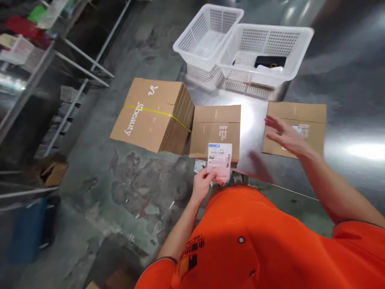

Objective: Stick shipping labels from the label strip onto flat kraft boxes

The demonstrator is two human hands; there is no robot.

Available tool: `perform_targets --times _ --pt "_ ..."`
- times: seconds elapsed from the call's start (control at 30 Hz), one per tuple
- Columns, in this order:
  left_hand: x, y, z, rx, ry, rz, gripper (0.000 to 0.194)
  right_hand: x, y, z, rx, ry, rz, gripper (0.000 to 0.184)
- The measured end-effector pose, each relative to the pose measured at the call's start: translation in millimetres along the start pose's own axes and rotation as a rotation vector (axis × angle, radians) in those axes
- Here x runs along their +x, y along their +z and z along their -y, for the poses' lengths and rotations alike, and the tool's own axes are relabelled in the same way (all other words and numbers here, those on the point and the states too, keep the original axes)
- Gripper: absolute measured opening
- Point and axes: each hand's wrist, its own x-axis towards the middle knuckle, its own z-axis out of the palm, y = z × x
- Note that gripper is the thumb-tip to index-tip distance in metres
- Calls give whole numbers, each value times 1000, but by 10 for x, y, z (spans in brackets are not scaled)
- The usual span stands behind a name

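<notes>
Pinched in my left hand (203,184) is a white shipping label (219,159) with barcodes and a blue strip along its top. The label overlaps the lower edge of a flat brown carton (204,134) printed with white words. My right hand (284,135), fingers spread, is over a second flat carton (313,116) on the right. That carton carries a white label (296,129), partly covered by my hand. Whether my right hand touches the carton I cannot tell.
A strapped stack of folded cartons (153,120) stands at the left end of the metal table (252,120). Behind are two white plastic baskets (207,40), the right basket (270,36) holding dark items. Metal racks (84,60) stand across the floor at left.
</notes>
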Motion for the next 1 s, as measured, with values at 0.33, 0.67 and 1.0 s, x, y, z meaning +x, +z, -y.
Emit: perform_targets --times 0.33,0.67,1.0 --pt "-261 96 219 92 94 -372 47 225 1439 729 75 -89 564 52" --pt "-22 -86 -247 -304 -16 -209 33 -86 1593 831 37 -108 757 53" --pt "461 -27 314 -90 -137 -108 37 270 1550 504 -321 -171 442 19"
